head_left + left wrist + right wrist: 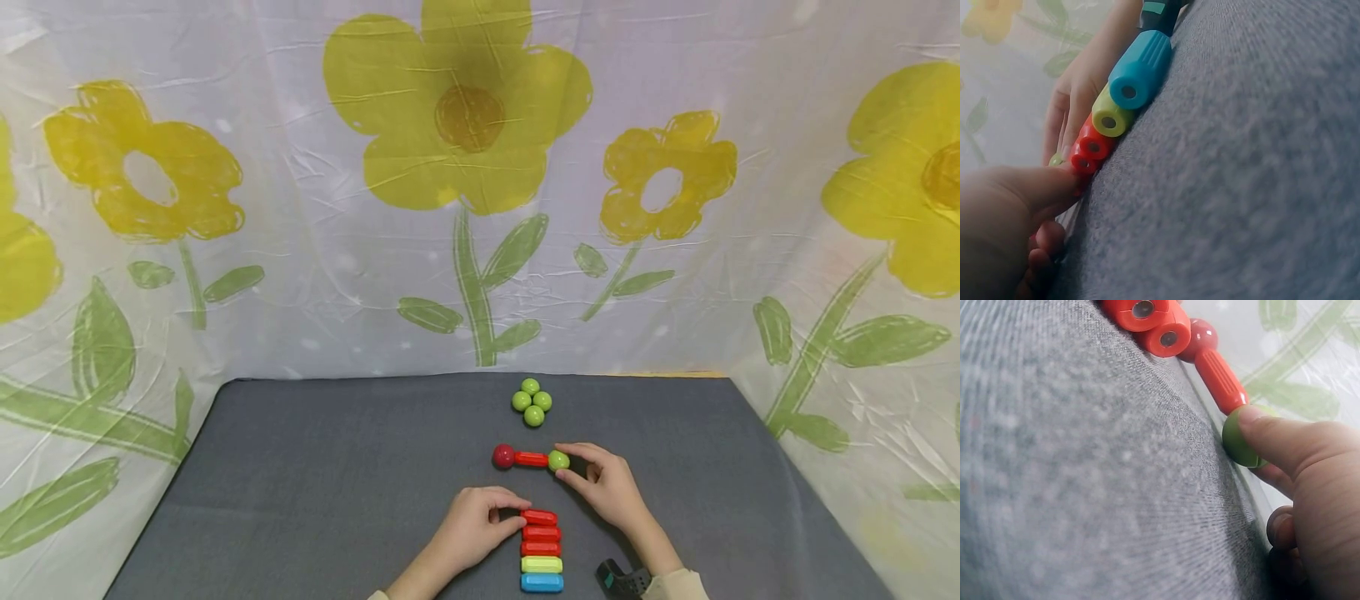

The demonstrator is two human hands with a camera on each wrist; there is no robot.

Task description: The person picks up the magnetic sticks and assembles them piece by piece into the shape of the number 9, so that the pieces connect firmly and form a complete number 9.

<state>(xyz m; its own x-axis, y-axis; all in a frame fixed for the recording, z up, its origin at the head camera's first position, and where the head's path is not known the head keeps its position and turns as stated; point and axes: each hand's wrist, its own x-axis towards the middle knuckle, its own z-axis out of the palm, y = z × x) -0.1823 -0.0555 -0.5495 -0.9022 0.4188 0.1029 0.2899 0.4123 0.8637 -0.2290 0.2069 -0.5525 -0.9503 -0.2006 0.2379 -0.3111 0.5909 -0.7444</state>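
My right hand (613, 490) pinches a green ball (558, 461) between thumb and fingers. That ball sits at one end of a red magnetic rod (532, 459), with a dark red ball (503, 456) at its other end. My left hand (474, 523) has thumb and finger at the left end of the topmost red rod (540, 517) in a column of rods. Below it lie two more red rods, a yellow rod (542, 565) and a blue rod (542, 582). Round magnets show in the rod ends in the left wrist view.
Several green balls (533, 415) sit clustered toward the back of the dark grey tabletop (322, 467). A flower-printed sheet (300, 250) hangs behind and beside the table. A black device (621, 579) is on the right wrist.
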